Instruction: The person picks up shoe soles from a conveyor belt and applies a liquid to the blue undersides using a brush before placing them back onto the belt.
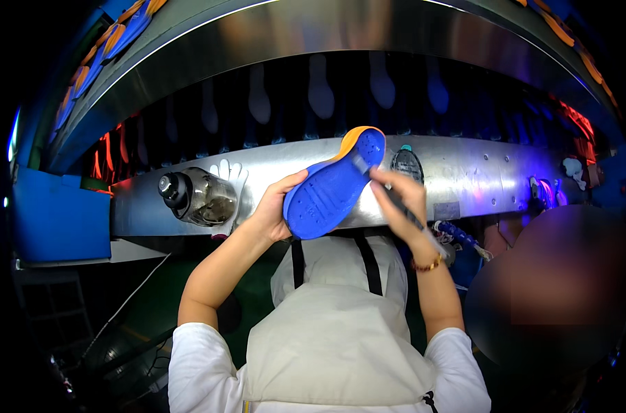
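A blue shoe sole [320, 199] with an orange rim at its far end is held up, tilted, above my lap, its hollow inner face toward me. My left hand [277, 205] is closed on its left side near the wide end. In my right hand [404, 196], slightly blurred, is a brush [360, 164] with a dark handle and pale grey bristles. The bristles appear to touch the sole's inner face near its narrow middle. The handle slants down toward my right wrist, and my fingers are wrapped around it.
Beyond my hands runs a metal ledge [475, 175]. On it stand a dark translucent bottle [215, 199] with a black cap, a white glove [236, 180] and a dark oval container [407, 164]. Several soles [320, 86] line the dark opening behind. A person is close at right.
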### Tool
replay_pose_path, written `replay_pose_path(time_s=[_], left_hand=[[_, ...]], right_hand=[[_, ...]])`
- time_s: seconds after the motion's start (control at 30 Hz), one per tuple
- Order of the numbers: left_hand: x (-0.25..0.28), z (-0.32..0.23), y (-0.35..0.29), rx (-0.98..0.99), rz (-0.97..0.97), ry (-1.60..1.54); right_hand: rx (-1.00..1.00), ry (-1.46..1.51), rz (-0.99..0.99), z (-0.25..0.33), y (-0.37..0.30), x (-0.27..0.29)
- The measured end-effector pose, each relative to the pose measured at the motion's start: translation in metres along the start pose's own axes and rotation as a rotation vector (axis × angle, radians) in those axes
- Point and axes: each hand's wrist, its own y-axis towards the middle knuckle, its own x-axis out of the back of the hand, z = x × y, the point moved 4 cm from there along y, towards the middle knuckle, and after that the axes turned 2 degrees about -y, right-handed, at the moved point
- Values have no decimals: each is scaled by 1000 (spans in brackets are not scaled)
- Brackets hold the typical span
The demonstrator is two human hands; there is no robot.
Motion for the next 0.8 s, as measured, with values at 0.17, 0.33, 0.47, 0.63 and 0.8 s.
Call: replay_pose_path(time_s=[0.17, 0.33, 0.47, 0.63, 0.8], left_hand=[[-18, -34, -28, -299, 48, 362], [-81, -127, -54, -791, 159, 197], [-96, -226, -35, -737, 780, -116], [-105, -248, -15, -1061, 199, -204], [-166, -229, 11, -1209, -234, 798]], right_hand=[[-146, 821, 368, 29, -19, 14], [-285, 1002, 49, -18, -33, 24], [-353, 878, 160, -14, -37, 17], [-398, 1059, 62, -27, -36, 13], [-451, 1033, -16, -46, -44, 20]])
